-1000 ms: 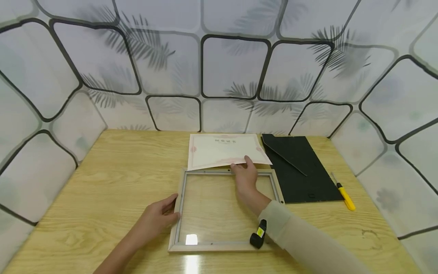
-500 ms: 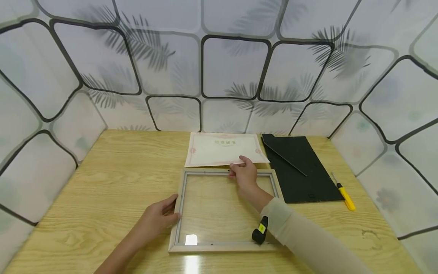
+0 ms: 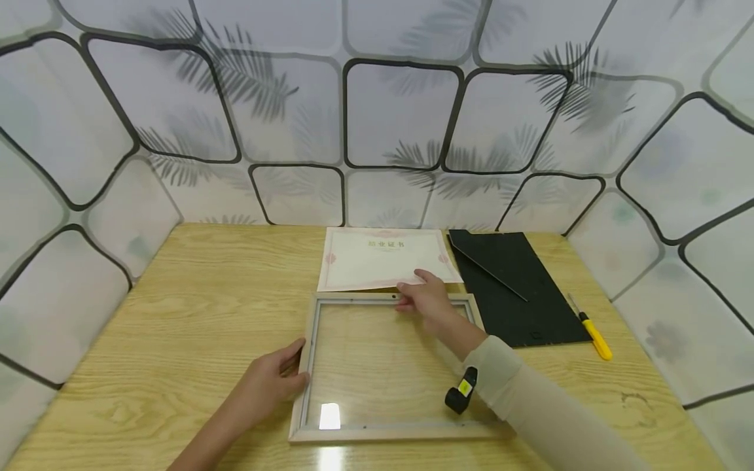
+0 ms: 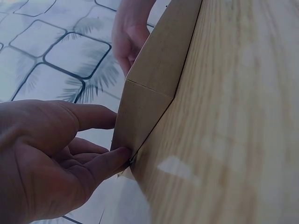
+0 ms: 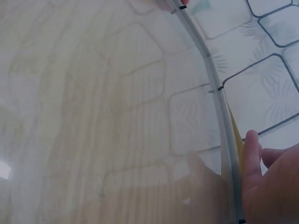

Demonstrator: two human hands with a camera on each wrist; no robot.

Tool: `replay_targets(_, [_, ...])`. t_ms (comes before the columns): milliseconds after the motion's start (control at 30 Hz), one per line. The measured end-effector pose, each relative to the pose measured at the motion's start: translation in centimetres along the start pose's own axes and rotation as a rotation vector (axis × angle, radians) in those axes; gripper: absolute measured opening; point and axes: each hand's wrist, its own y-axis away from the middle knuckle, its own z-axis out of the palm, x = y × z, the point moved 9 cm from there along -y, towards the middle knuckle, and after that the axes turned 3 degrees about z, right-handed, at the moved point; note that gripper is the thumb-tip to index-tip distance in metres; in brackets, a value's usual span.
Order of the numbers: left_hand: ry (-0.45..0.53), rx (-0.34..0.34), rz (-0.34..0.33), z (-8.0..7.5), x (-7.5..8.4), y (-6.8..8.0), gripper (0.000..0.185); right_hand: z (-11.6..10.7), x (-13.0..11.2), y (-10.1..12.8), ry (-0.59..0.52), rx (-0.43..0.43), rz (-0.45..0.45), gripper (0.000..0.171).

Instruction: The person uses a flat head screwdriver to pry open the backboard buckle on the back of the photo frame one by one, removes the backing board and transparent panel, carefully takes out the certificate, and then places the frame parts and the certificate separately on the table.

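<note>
A light wooden picture frame (image 3: 306,366) with glass lies flat on the table (image 3: 177,314). My left hand (image 3: 268,383) grips its left rail, thumb on top; the left wrist view shows my fingers (image 4: 103,161) against the frame's (image 4: 154,79) side. My right hand (image 3: 427,297) is at the frame's far rail and pinches the near edge of a certificate (image 3: 377,258) lying just behind the frame. In the right wrist view, my fingers (image 5: 252,154) sit outside the rail (image 5: 224,130), beside the glass (image 5: 117,116).
A black backing board (image 3: 512,288) lies to the right of the certificate, and a yellow-handled tool (image 3: 592,330) lies beyond it near the right wall. Patterned panels enclose the table on three sides. A black wrist camera (image 3: 462,390) hangs over the frame's right part.
The certificate's near edge overlapped the frame's far rail; it has since slid back and lies flat behind it. My right hand stayed at that edge. The left hand kept still.
</note>
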Motion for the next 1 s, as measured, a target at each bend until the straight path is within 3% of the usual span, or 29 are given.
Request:
replay_targets(567, [-0.014, 0.010, 0.000, 0.0, -0.5, 0.4, 0.066, -2.2, -0.6, 1.4, 0.088, -0.101, 0.048, 0.058])
replay_targets(800, [-0.027, 0.004, 0.001, 0.0, -0.6, 0.4, 0.068, -5.0, -1.8, 4.9, 0.339, -0.120, -0.036, 0.052])
replay_targets(1000, [-0.036, -0.007, 0.028, 0.0, -0.3, 0.0, 0.069, -6.4, -1.9, 8.4, 0.672, -0.151, -0.197, 0.052])
